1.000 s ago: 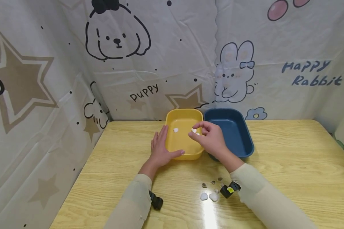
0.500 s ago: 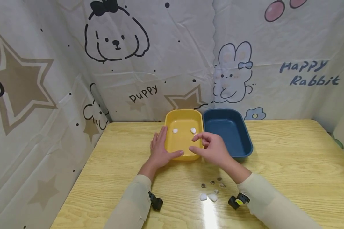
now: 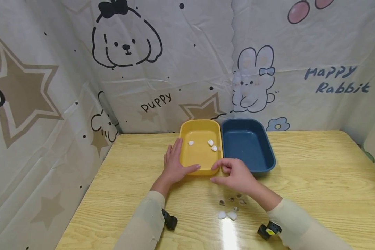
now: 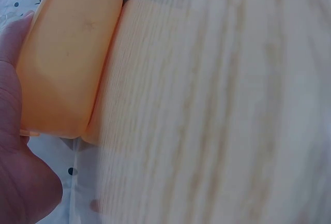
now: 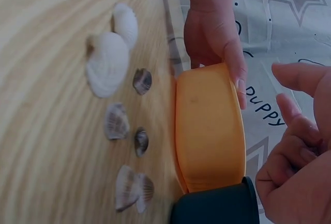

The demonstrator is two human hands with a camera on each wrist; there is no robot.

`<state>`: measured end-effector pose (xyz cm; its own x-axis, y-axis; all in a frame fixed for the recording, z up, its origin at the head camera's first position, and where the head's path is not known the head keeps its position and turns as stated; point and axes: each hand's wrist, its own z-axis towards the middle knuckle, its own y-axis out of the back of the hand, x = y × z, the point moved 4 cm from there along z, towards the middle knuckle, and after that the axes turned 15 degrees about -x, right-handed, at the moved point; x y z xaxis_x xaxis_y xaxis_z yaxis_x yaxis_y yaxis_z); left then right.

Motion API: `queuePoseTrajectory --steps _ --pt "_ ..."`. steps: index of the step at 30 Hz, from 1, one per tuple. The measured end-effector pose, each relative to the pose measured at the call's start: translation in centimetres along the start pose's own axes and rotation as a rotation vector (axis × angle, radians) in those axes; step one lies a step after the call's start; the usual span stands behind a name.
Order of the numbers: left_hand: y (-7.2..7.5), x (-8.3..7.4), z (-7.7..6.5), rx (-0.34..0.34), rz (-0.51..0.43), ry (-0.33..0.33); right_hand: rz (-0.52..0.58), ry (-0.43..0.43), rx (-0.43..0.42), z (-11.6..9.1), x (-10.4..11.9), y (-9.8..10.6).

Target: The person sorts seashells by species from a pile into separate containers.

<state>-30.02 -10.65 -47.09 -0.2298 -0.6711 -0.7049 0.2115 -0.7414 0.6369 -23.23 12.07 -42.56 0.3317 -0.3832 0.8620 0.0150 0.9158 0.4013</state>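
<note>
My left hand (image 3: 175, 163) rests at the near left corner of a yellow plastic tray (image 3: 199, 158), fingers straight along its side and thumb across the front rim. Inside lie three small white seashells: one on the left (image 3: 191, 143), and a pair on the right, one seashell (image 3: 210, 142) just behind the other (image 3: 214, 148). My right hand (image 3: 237, 176) hovers by the tray's near right corner, thumb and forefinger apart with nothing between them. On the table in front, two larger white seashells (image 5: 107, 63) lie beside several small brownish seashells (image 5: 142, 80).
A dark blue tray (image 3: 250, 149) stands right against the yellow one's right side. Both are at the back of the wooden table (image 3: 315, 180), before a printed cloth (image 3: 200, 69) that also hangs along the left.
My right hand has let go of a white seashell in the yellow tray and drawn back toward the near right, thumb and forefinger spreading. My left hand keeps its place.
</note>
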Motion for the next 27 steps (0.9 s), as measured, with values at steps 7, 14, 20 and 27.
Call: queuePoseTrajectory --steps 7,14,20,27 --pt "0.0 0.0 0.0 -0.004 -0.014 -0.004 -0.003 0.021 0.124 -1.3 -0.2 0.0" --pt "-0.2 0.1 0.0 0.002 -0.015 0.0 0.008 0.062 0.182 -2.1 -0.5 0.3" --pt "-0.1 -0.1 -0.1 0.008 -0.007 0.01 -0.013 0.067 0.231 -2.6 -1.2 0.2" --pt "0.0 -0.1 0.1 0.006 -0.001 0.009 -0.052 0.082 0.265 -3.0 -2.1 -0.1"
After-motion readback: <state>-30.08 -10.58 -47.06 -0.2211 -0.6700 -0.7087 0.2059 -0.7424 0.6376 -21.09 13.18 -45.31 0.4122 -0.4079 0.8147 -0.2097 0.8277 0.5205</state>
